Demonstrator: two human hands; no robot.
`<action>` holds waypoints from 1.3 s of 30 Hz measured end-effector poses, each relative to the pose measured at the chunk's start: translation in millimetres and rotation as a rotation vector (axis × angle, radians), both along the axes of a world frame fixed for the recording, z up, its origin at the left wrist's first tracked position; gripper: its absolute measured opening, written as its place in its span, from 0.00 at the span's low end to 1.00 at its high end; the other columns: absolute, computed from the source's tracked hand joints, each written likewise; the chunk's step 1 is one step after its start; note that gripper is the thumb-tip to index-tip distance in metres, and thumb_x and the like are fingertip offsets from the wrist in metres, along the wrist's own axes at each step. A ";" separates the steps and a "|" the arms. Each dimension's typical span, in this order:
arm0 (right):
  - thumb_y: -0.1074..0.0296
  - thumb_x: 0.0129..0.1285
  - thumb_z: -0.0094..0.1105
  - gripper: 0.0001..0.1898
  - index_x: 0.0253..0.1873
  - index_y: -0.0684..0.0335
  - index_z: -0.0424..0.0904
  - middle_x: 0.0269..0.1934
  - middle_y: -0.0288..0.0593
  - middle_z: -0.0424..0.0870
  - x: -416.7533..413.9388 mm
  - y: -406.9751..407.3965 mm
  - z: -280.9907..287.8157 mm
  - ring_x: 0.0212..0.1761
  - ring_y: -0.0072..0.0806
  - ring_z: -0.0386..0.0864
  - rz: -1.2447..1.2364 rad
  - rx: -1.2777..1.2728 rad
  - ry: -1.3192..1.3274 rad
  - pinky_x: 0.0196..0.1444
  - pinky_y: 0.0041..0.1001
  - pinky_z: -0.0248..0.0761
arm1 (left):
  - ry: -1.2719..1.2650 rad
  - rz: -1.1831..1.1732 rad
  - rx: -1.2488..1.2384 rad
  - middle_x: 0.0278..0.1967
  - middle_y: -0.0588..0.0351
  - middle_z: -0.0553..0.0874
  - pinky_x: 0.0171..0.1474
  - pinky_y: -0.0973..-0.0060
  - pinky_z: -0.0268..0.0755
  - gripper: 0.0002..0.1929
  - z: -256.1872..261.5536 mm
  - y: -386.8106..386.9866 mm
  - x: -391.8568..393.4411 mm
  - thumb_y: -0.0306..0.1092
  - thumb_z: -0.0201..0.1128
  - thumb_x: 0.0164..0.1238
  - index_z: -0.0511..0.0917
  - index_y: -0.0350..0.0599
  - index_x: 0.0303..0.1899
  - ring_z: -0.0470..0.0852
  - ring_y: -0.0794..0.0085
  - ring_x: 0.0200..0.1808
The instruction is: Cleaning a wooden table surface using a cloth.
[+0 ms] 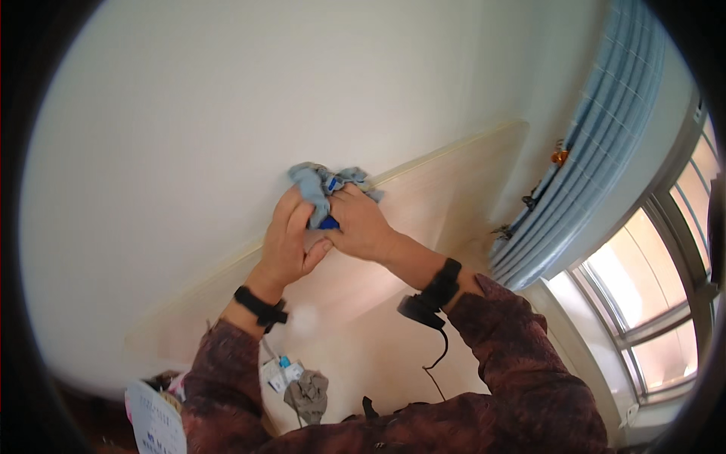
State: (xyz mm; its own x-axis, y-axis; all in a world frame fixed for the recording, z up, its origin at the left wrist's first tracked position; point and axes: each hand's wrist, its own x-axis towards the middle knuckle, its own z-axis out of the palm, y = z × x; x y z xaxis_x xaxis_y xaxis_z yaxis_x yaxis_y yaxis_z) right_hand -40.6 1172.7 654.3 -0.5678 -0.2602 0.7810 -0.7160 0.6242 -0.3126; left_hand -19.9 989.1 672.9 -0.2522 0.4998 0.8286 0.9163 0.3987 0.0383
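Observation:
A crumpled grey-blue cloth (pixel 310 180) is bunched between my two hands in front of the white wall (pixel 227 102), at the top edge of a pale panel (pixel 454 176). My left hand (pixel 282 235) grips the cloth's left side, thumb pointing to the right. From the other side my right hand (pixel 363 224) holds it, with the fingertips hidden in the folds. A bright blue patch (pixel 329 223) shows below the cloth between the hands; whether it belongs to the cloth I cannot tell. Black straps circle both wrists.
A pale blue curtain (pixel 595 142) hangs at the right beside a metal-framed window (pixel 641 284). Below my left forearm lie a crumpled brown cloth (pixel 309 394) and a small white packet (pixel 283 375). A white sheet bearing writing (pixel 156 420) stands at the lower left. A thin black cable (pixel 435 380) runs downward.

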 end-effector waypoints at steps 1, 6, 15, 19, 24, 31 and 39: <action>0.63 0.44 0.65 0.16 0.40 0.61 0.78 0.37 0.53 0.81 -1.9 -11.1 1.5 0.43 0.50 0.77 0.138 -0.048 0.000 0.46 0.40 0.72 | -0.002 0.023 0.001 0.64 0.46 0.70 0.68 0.57 0.60 0.27 1.5 7.5 6.5 0.36 0.66 0.62 0.69 0.42 0.62 0.68 0.55 0.67; 0.58 0.62 0.51 0.25 0.60 0.67 0.70 0.44 0.50 0.82 -5.3 68.8 28.9 0.41 0.40 0.83 0.902 -1.002 -1.139 0.44 0.37 0.79 | -0.605 -0.047 0.727 0.58 0.51 0.75 0.58 0.72 0.70 0.21 -12.1 -17.6 35.5 0.28 0.58 0.68 0.69 0.39 0.61 0.76 0.69 0.56; 0.56 0.71 0.48 0.21 0.63 0.62 0.69 0.50 0.47 0.81 29.5 68.1 44.0 0.49 0.42 0.82 1.258 -1.008 -1.267 0.49 0.42 0.78 | -0.216 0.130 0.211 0.69 0.41 0.62 0.69 0.58 0.55 0.39 12.2 33.8 76.4 0.39 0.72 0.55 0.64 0.46 0.69 0.62 0.49 0.69; 0.54 0.71 0.49 0.19 0.58 0.61 0.73 0.48 0.44 0.82 25.8 86.3 31.9 0.48 0.34 0.82 0.758 -1.064 -0.954 0.49 0.36 0.79 | -0.062 0.151 0.094 0.66 0.46 0.64 0.63 0.49 0.58 0.42 22.8 94.7 54.9 0.37 0.77 0.39 0.70 0.55 0.63 0.64 0.45 0.66; 0.59 0.69 0.52 0.15 0.50 0.64 0.78 0.41 0.36 0.81 -16.3 131.4 18.9 0.40 0.20 0.76 0.098 -0.608 -0.786 0.40 0.21 0.69 | 0.263 0.464 -0.041 0.47 0.58 0.76 0.48 0.60 0.66 0.13 -12.0 100.0 -2.7 0.32 0.63 0.51 0.78 0.51 0.42 0.73 0.64 0.48; 0.66 0.68 0.53 0.22 0.62 0.73 0.71 0.49 0.41 0.79 34.1 74.6 32.5 0.49 0.24 0.73 0.148 -0.314 -0.714 0.51 0.23 0.67 | 0.155 0.570 -0.113 0.34 0.60 0.76 0.44 0.65 0.65 0.08 -32.3 60.8 3.0 0.34 0.58 0.58 0.81 0.50 0.38 0.75 0.67 0.40; 0.77 0.68 0.50 0.19 0.62 0.68 0.71 0.57 0.45 0.76 37.8 0.1 25.4 0.54 0.28 0.75 0.378 -0.061 -0.382 0.56 0.28 0.68 | 0.158 0.668 -0.037 0.30 0.61 0.75 0.45 0.64 0.63 0.06 -25.3 -41.8 42.9 0.34 0.61 0.53 0.80 0.50 0.34 0.75 0.69 0.37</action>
